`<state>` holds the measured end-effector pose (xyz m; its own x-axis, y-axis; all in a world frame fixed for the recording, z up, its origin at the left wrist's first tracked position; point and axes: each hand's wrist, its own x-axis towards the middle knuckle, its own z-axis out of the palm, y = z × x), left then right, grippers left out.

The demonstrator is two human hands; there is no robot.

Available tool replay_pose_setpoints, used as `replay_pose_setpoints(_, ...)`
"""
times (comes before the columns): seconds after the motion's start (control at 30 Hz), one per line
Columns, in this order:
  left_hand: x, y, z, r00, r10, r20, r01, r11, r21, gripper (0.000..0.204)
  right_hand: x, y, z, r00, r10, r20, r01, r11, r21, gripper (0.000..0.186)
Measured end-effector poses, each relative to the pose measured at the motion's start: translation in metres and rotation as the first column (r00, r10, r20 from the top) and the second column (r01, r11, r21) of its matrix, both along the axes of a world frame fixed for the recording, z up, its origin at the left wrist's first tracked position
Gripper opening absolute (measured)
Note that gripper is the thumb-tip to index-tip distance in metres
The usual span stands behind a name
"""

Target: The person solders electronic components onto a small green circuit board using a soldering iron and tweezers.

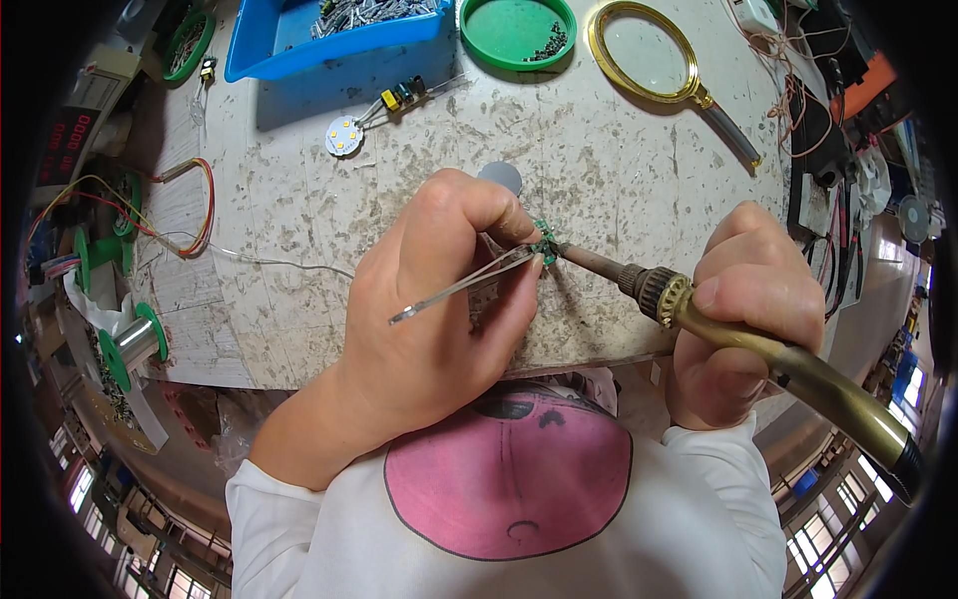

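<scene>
My left hand (424, 275) is closed, its thumb and fingertips pinching a small green circuit board (545, 240) above the table. Two thin greyish leads (454, 288) run from the board back across that hand, meeting at their far end. My right hand (748, 309) grips the brass-coloured handle of a soldering iron (768, 344). The iron points left, and its tip meets the board or lies right against it; fingers partly hide the spot. A thin strand of solder wire (289, 264) leads from the left side to my left hand. Just beyond my fingers lies a grey disc (500, 177).
At the back stand a blue bin (339, 50) of metal parts and a green dish (499, 55) with small black pieces. A magnifying glass (689, 80) lies back right. A round LED board (344, 137) lies back left; a solder spool (135, 346) stands left.
</scene>
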<state>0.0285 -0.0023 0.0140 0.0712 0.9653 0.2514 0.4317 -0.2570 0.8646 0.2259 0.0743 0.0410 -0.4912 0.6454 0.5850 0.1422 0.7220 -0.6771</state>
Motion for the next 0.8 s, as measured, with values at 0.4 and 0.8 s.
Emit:
replay_pose_setpoints(0.4, 0.0053, 0.0023, -0.0092, 0.993, 0.1, 0.07, -0.106, 0.99, 0.098, 0.042, -0.0014, -0.0028, -0.0038, 0.996, -0.03, -0.088, 0.028, 0.999, -0.019, 0.05)
replay_pose_setpoints(0.8, 0.0051, 0.0023, -0.0093, 0.993, 0.096, 0.068, -0.102, 0.99, 0.096, 0.041, 0.0, -0.002, -0.0015, 0.999, -0.024, -0.027, 0.024, 1.0, 0.006, 0.052)
